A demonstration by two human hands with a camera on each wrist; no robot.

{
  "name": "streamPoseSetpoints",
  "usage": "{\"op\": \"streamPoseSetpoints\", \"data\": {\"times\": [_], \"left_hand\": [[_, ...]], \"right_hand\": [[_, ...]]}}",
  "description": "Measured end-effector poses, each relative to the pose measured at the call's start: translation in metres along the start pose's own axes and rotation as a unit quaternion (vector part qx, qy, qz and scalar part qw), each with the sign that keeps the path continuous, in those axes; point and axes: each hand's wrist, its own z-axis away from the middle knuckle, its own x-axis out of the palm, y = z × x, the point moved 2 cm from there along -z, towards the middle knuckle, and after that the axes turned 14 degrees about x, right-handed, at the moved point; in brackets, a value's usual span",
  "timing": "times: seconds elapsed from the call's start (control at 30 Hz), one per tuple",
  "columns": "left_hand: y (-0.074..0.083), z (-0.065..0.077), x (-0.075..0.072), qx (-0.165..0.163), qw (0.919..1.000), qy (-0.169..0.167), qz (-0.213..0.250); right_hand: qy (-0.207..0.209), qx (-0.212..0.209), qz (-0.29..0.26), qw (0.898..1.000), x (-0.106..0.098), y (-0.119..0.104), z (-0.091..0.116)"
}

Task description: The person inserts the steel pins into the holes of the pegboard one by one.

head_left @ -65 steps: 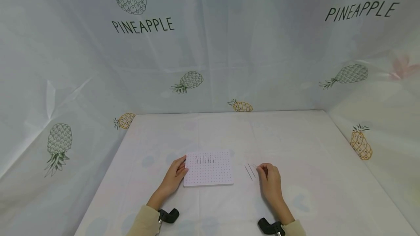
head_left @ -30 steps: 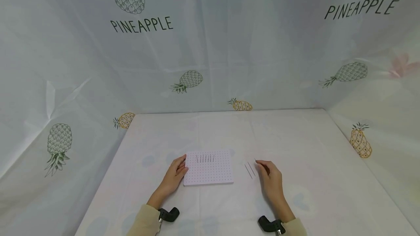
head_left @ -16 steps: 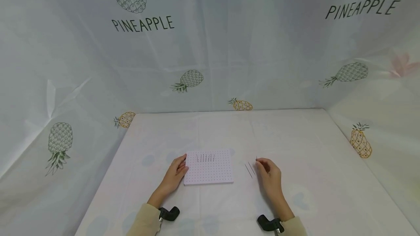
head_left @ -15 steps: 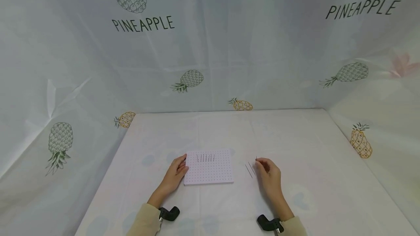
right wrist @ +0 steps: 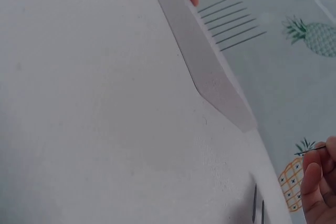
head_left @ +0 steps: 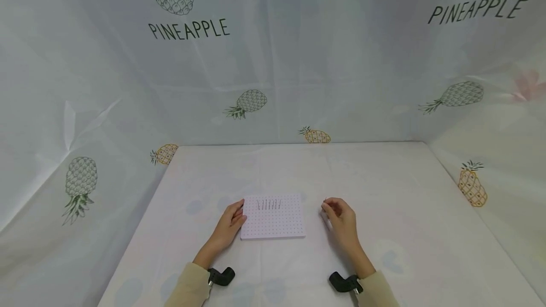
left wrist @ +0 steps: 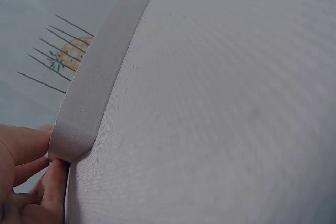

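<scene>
My left hand point(head_left: 227, 229) grips the left edge of a white board point(head_left: 273, 226) dotted with rows of small holes. In the left wrist view, its thumb and fingers point(left wrist: 52, 187) pinch the corner of the thick board. Several thin dark needles point(head_left: 269, 204) stand upright in a row near the board's far edge. To the right of the board, my right hand point(head_left: 342, 224) is raised above the table. Between thumb and forefinger it pinches another needle point(right wrist: 311, 151), clear of the board. Two loose needles point(right wrist: 255, 203) lie on the cloth below that hand.
A white cloth point(head_left: 384, 179) covers the table, and a pineapple-print curtain point(head_left: 281, 51) hangs behind and at both sides. Each wrist wears a black camera mount point(head_left: 222, 276) over a beige sleeve point(head_left: 189, 285).
My right hand has picked a needle off the cloth, turned it upright and moved it left toward the board. My left hand and the board have stayed in place.
</scene>
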Motion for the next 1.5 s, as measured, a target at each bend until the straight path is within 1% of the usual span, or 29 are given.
{"op": "streamPoseSetpoints", "data": {"times": [0.1,0.2,0.3,0.4,0.5,0.6,0.7,0.8,1.0,1.03,1.23,1.3,1.5], "left_hand": [[0.001,0.0,0.001,0.004,1.0,-0.001,0.006],[0.002,-0.001,0.002,0.0,1.0,-0.001,0.005],[0.003,-0.001,0.002,-0.008,1.0,-0.002,0.001],[0.003,-0.002,0.003,-0.008,1.0,-0.003,-0.003],[0.003,-0.004,0.003,-0.008,1.0,-0.003,0.0],[0.003,-0.005,0.002,-0.007,1.0,-0.002,0.002],[0.003,-0.006,0.002,-0.007,1.0,-0.003,0.003],[0.004,-0.006,0.001,-0.002,1.0,-0.003,0.007],[0.004,-0.006,0.001,0.001,0.9999,-0.004,0.012],[0.004,-0.006,0.0,0.0,0.9999,-0.004,0.012],[0.004,-0.004,-0.001,-0.008,0.9999,-0.001,0.009],[0.004,-0.003,-0.002,-0.009,0.9999,-0.001,0.008],[0.003,-0.001,-0.002,-0.01,0.9999,0.002,0.006]], "right_hand": [[-0.012,-0.002,-0.014,1.0,0.006,-0.003,-0.002],[-0.025,-0.011,-0.022,0.999,0.011,-0.01,-0.003],[-0.041,-0.021,-0.025,0.999,0.016,-0.025,0.0],[-0.054,-0.029,-0.024,0.998,0.02,-0.039,0.002],[-0.066,-0.039,-0.029,0.997,0.026,-0.044,0.002],[-0.075,-0.05,-0.037,0.995,0.035,-0.038,-0.003],[-0.089,-0.051,-0.047,0.994,0.044,-0.029,-0.008],[-0.102,-0.051,-0.046,0.992,0.053,-0.025,-0.011],[-0.136,-0.052,-0.028,0.989,0.063,-0.047,-0.003],[-0.14,-0.047,-0.026,0.989,0.065,-0.047,-0.002],[-0.145,-0.043,-0.013,0.988,0.079,-0.024,-0.011],[-0.147,-0.043,-0.006,0.988,0.082,-0.019,-0.012],[-0.148,-0.05,0.042,0.987,0.087,-0.012,-0.014]]}}
